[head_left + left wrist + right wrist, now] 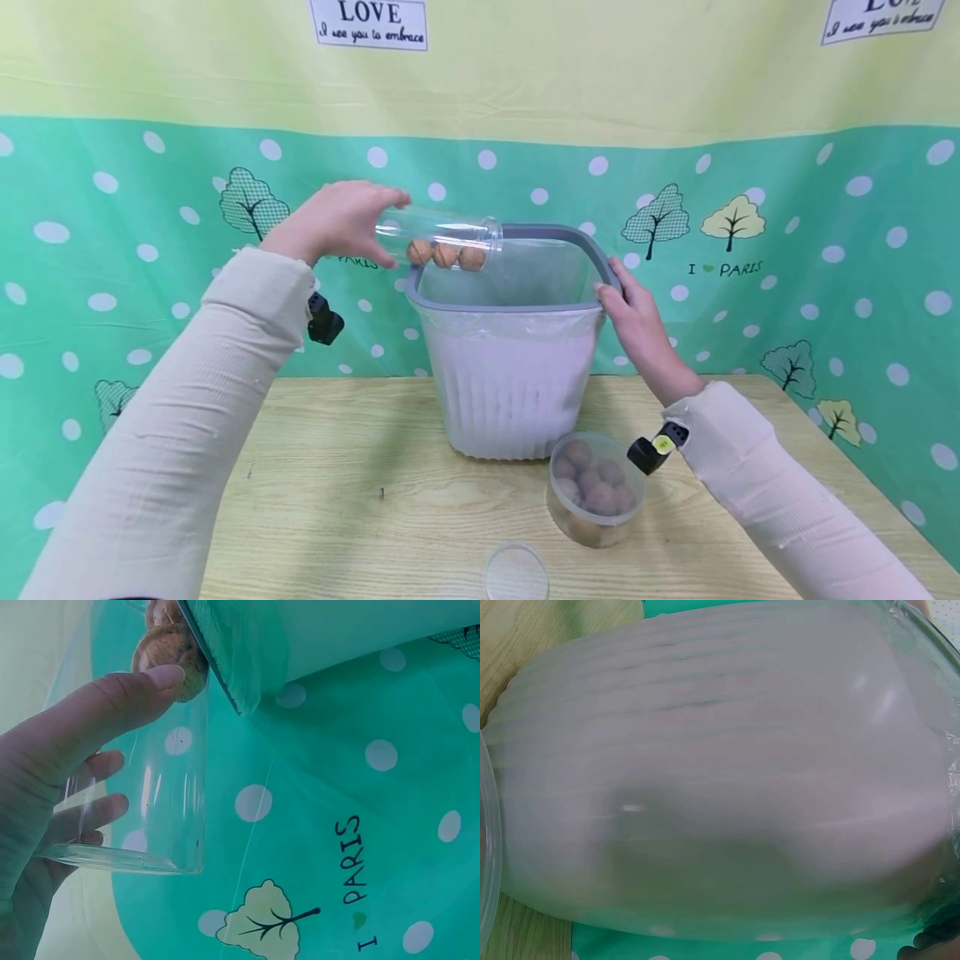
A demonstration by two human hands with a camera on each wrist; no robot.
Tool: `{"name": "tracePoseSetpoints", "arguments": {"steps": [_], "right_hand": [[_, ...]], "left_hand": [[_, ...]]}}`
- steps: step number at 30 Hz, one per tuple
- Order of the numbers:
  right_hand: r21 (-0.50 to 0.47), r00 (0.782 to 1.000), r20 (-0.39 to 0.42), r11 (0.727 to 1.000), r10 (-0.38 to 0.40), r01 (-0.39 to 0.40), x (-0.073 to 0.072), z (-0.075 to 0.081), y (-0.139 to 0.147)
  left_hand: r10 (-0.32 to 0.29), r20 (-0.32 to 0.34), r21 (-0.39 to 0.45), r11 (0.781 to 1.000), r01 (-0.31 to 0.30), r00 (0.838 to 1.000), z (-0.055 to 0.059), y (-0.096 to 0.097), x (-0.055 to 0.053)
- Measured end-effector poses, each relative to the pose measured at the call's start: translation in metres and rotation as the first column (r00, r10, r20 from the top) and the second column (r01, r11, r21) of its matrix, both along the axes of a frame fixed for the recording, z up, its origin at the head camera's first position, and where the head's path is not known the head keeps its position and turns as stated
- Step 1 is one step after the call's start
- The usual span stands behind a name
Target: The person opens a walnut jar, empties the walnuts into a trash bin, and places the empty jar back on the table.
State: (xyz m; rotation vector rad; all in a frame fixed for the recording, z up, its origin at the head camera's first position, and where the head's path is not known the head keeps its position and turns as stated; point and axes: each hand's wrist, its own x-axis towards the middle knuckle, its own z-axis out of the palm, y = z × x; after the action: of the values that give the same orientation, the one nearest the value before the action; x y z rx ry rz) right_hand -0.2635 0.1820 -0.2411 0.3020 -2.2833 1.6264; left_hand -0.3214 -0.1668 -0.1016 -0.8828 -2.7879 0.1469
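My left hand (pixel 341 221) grips a clear plastic jar (pixel 442 223), tipped on its side over the left rim of a white trash bin (pixel 513 375). Several walnuts (pixel 445 255) lie in a row along the jar's lower side, toward its uncapped mouth. In the left wrist view the thumb and fingers wrap around the jar near its base, with a walnut (pixel 171 656) just past the thumb tip. The bin has a grey rim (pixel 510 307) and a clear bag liner. My right hand (pixel 633 312) holds that rim at the right, thumb on the near side.
A round clear tub (pixel 596 533) of walnuts stands at the bin's front right. A clear round lid (pixel 516 575) lies on the wooden table (pixel 337 500) near the front. Behind hangs a green and yellow cloth (pixel 375 333) with trees and dots.
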Motion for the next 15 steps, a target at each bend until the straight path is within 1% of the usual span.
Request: {"name": "tracePoseSetpoints", "arguments": {"steps": [4, 6, 8, 11, 15], "right_hand": [[0.0, 1.0, 0.007, 1.0, 0.002, -0.002, 0.0001, -0.0003, 0.0005], [-0.001, 1.0, 0.011, 1.0, 0.005, -0.005, 0.0003, -0.0006, 0.0008], [-0.005, 1.0, 0.013, 1.0, 0.007, -0.007, 0.0006, -0.0006, 0.001], [-0.001, 1.0, 0.01, 1.0, 0.006, -0.006, 0.0007, -0.0004, 0.0012], [0.007, 1.0, 0.007, 1.0, 0.007, -0.007, 0.0004, -0.0002, 0.001]], "left_hand": [[-0.019, 0.019, 0.045, 0.999, 0.018, 1.0, 0.0001, 0.0009, 0.0002], [-0.031, 0.016, 0.058, 0.998, 0.03, 0.999, 0.0004, 0.0009, -0.0005], [-0.037, 0.007, 0.052, 0.998, 0.036, 0.999, 0.0013, 0.0013, -0.0004], [-0.038, 0.009, 0.034, 0.999, 0.038, 0.999, 0.0018, 0.0025, -0.0004], [-0.026, 0.029, 0.052, 0.998, 0.024, 0.999, 0.0014, 0.0028, 0.0]]}}
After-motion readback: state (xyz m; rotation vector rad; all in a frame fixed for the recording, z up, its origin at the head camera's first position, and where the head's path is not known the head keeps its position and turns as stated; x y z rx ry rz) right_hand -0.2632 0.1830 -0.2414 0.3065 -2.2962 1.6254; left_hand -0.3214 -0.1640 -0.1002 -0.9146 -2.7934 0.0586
